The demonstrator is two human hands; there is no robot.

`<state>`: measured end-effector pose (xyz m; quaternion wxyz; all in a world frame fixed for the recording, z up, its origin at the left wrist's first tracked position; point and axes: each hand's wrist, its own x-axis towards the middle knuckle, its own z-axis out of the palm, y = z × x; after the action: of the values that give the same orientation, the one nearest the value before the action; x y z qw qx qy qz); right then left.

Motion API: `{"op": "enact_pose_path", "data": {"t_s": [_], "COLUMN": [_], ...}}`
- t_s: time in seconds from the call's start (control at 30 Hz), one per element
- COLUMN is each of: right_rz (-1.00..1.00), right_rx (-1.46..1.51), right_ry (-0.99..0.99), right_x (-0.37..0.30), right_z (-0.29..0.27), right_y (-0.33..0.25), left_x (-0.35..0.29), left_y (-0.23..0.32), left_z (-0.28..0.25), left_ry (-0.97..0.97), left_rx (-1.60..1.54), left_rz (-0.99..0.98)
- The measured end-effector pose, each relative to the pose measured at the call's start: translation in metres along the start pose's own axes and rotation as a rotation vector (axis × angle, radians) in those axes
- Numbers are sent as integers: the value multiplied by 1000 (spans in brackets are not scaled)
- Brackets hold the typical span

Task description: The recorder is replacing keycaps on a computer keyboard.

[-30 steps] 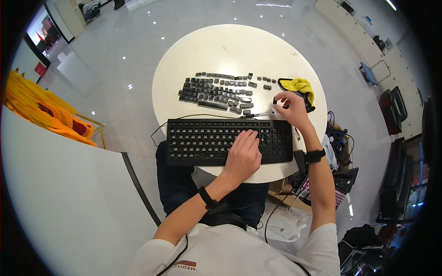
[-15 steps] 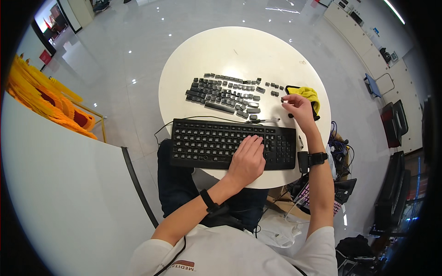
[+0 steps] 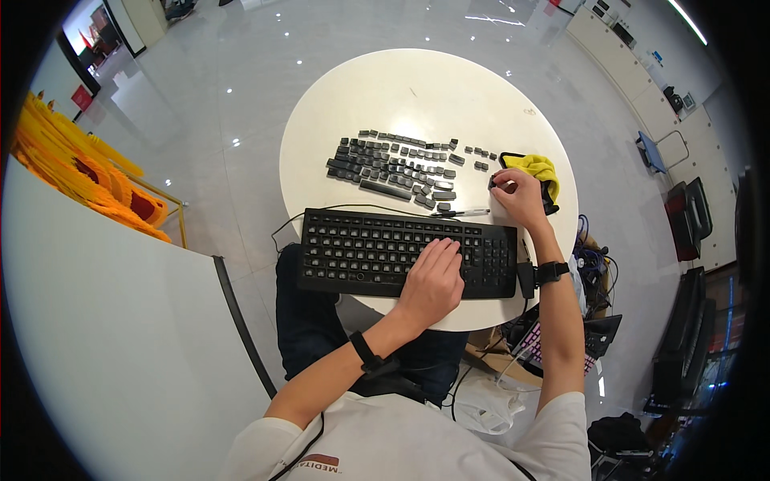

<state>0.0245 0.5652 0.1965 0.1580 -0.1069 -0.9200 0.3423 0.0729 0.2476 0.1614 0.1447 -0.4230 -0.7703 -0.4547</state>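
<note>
A black keyboard [image 3: 361,252] with its keycaps taken off over most of its left and middle part lies along the near edge of a round white table. My left hand [image 3: 433,280] rests flat on it, fingers stretched over the right-middle keys. Beyond the keyboard, loose dark keycaps [image 3: 393,164] are laid out in rows like a key layout. My right hand [image 3: 520,199] is to the right of these rows, by a yellow and black cloth [image 3: 539,167]. Its thumb and fingers pinch a small dark keycap [image 3: 492,183], partly hidden by the fingertips.
A pen [image 3: 467,212] lies between keycaps and keyboard. The keyboard's cable [image 3: 353,206] runs behind it to the left table edge. A white partition [image 3: 120,321] stands at my left. Boxes, cables and a pink-keyed keyboard [image 3: 533,341] are below the table at right.
My right hand has come slightly down toward the tabletop, its fingers more bent around the keycap. The left hand stays on the keyboard.
</note>
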Motion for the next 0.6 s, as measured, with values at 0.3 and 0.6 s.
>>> {"op": "enact_pose_path", "data": {"t_s": [0.3, 0.6], "right_rz": [-360, -246], "right_rx": [-316, -223], "right_ry": [-9, -87], "right_x": [12, 15], "right_z": [3, 13], "right_y": [-23, -31], "left_x": [2, 0], "left_y": [0, 0], "left_z": [-2, -1], "left_ry": [10, 5], "left_rx": [-1, -2], "left_rz": [-4, -2]}}
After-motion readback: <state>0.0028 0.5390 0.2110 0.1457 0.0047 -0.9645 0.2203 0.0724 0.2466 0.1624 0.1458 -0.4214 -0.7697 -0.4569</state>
